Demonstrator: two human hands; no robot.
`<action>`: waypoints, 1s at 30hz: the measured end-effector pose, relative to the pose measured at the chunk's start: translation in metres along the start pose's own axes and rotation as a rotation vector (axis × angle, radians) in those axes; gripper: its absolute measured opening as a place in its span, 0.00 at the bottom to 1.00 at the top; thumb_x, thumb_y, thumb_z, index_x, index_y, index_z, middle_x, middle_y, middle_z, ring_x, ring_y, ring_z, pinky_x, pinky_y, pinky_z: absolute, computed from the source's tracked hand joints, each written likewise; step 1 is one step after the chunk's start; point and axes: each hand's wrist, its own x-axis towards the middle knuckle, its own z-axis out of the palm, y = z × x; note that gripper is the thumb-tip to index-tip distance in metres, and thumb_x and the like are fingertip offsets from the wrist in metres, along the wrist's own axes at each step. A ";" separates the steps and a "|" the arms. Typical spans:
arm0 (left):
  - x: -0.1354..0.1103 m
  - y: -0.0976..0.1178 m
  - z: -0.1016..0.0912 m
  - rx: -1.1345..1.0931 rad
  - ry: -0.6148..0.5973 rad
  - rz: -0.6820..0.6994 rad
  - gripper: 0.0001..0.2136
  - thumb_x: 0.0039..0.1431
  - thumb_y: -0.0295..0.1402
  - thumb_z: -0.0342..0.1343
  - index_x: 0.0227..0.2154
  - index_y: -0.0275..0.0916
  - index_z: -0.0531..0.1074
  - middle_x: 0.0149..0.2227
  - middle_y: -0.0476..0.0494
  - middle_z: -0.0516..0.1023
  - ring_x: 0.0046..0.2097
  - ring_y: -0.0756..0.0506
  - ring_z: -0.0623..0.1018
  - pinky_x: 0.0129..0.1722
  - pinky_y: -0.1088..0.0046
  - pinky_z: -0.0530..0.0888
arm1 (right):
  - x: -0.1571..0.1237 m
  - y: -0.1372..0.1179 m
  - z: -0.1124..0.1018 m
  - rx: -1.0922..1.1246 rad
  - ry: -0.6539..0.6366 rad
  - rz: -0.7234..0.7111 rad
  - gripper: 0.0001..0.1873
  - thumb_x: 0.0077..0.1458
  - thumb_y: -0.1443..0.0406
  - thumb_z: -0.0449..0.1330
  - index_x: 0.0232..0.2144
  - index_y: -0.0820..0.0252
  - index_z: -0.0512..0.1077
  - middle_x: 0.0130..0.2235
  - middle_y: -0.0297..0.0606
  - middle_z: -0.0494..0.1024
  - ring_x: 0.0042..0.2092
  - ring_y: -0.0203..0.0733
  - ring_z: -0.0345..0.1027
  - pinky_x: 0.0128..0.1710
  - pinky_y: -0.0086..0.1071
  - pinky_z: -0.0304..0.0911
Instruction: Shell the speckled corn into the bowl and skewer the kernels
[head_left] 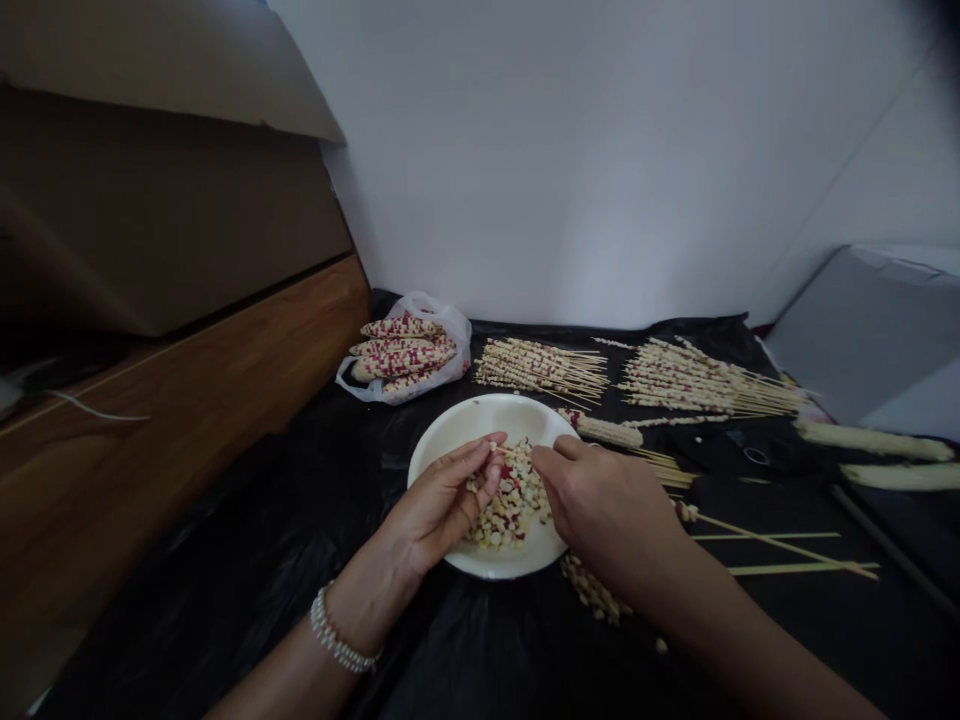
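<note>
A white bowl holds a heap of loose white and red corn kernels. My left hand reaches over the bowl's left rim, its fingertips pinched together on something too small to make out. My right hand comes in from the right with its fingers curled down into the kernels. A skewer threaded with kernels sticks out beneath my right wrist. What the right fingers hold is hidden.
A plastic bag of red-and-white corn cobs lies behind the bowl. Two piles of kernel-threaded skewers lie at the back. Bare cobs and loose skewers lie right. Wooden furniture borders the left; black plastic covers the surface.
</note>
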 end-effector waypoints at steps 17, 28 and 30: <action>0.001 0.002 0.002 -0.075 0.064 -0.054 0.08 0.57 0.16 0.54 0.36 0.28 0.77 0.34 0.39 0.79 0.32 0.52 0.79 0.30 0.84 0.77 | 0.000 0.000 0.001 -0.023 0.053 -0.011 0.10 0.53 0.72 0.53 0.32 0.59 0.73 0.28 0.35 0.71 0.22 0.30 0.54 0.22 0.31 0.35; 0.004 0.001 -0.001 -0.124 0.060 -0.057 0.09 0.56 0.15 0.53 0.35 0.28 0.77 0.33 0.39 0.79 0.32 0.52 0.80 0.30 0.85 0.78 | 0.000 -0.003 0.005 -0.026 0.064 -0.016 0.10 0.53 0.72 0.52 0.33 0.59 0.73 0.29 0.37 0.72 0.23 0.34 0.57 0.22 0.31 0.35; 0.004 0.000 -0.002 -0.134 0.061 -0.061 0.09 0.56 0.15 0.53 0.34 0.28 0.77 0.32 0.40 0.79 0.31 0.52 0.79 0.29 0.85 0.77 | 0.000 -0.005 0.006 -0.034 0.080 -0.029 0.11 0.52 0.73 0.52 0.33 0.60 0.73 0.29 0.38 0.72 0.23 0.34 0.59 0.22 0.31 0.35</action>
